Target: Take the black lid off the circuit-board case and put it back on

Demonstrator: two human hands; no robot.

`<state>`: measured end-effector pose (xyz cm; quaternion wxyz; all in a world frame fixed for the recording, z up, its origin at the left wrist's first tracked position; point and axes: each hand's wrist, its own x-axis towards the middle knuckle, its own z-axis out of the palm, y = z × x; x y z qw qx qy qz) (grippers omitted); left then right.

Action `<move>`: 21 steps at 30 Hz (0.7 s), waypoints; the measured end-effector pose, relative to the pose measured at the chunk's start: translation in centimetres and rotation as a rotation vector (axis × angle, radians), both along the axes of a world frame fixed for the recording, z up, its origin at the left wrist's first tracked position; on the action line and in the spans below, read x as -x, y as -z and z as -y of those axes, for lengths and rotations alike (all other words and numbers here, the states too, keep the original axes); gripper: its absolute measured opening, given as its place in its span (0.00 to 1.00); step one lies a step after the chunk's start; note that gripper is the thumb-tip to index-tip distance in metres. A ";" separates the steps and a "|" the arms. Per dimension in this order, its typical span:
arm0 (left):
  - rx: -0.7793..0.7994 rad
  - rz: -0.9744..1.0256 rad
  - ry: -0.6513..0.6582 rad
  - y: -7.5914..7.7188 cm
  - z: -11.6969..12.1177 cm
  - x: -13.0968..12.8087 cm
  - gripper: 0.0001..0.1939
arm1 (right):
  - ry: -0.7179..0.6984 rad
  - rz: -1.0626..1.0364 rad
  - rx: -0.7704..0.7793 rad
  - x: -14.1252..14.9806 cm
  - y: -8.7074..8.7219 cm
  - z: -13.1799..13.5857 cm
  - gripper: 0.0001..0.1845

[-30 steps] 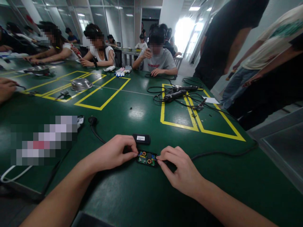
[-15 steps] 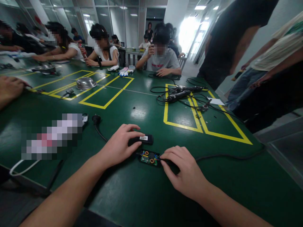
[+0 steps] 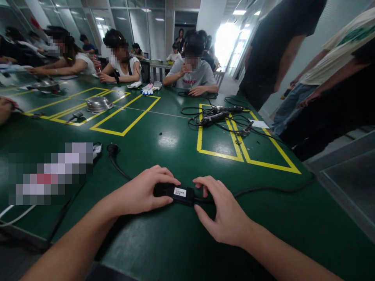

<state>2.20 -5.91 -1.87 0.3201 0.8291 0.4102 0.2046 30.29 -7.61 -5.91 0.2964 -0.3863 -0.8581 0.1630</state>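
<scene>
Green table (image 3: pixel 140 242), left hand (image 3: pixel 146 191) pinching black case (image 3: pixel 189 197), label (image 3: pixel 179 192) unreadable, right hand (image 3: pixel 224 212) spread

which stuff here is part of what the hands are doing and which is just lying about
In hand:
black case with a white label, left hand at its left end, right hand by its right
black cable running off right
plug, its lead running behind the left hand

Seemingly just lying about:
metal bowl
black corded tools
white sheet

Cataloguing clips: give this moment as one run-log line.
left hand: around left end of labelled black case | right hand: open near right end | case: on green table, label up
</scene>
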 end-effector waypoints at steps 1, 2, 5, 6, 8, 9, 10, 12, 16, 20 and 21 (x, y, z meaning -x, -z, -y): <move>0.004 -0.014 0.007 0.1 0.0 0.0 0.19 | -0.007 0.014 0.006 0.1 0.0 0.0 0.29; 0.007 -0.019 0.008 0.1 -0.1 -0.1 0.19 | -0.011 0.026 0.011 0.1 -0.1 -0.1 0.28; 0.032 -0.027 0.004 0.3 -0.2 -0.2 0.19 | -0.010 0.049 0.015 0.2 0.1 -0.3 0.21; 0.040 -0.031 0.001 0.3 -0.2 -0.2 0.19 | -0.013 0.052 0.013 0.3 0.2 -0.4 0.19; 0.047 -0.044 -0.010 0.3 -0.2 -0.3 0.19 | -0.017 0.055 0.012 0.3 0.5 -0.5 0.18; 0.045 -0.049 -0.015 0.3 -0.1 -0.4 0.19 | -0.015 0.058 0.014 0.3 0.7 -0.5 0.19; 0.040 -0.052 -0.019 0.3 0.0 -0.4 0.19 | -0.009 0.063 0.018 0.3 0.8 -0.5 0.19; 0.036 -0.052 -0.020 0.3 0.2 -0.5 0.18 | 0.005 0.075 0.021 0.4 1.0 -0.5 0.19; 0.069 -0.010 -0.030 0.3 0.3 -0.5 0.16 | -0.004 0.085 0.026 0.6 0.9 -0.3 0.16; 0.093 0.098 -0.086 0.6 0.1 -0.5 0.15 | 0.028 0.051 0.040 0.6 1.0 -0.1 0.28; 0.075 0.116 -0.136 0.9 -0.1 -0.5 0.15 | 0.046 0.026 0.032 0.6 1.1 0.0 0.34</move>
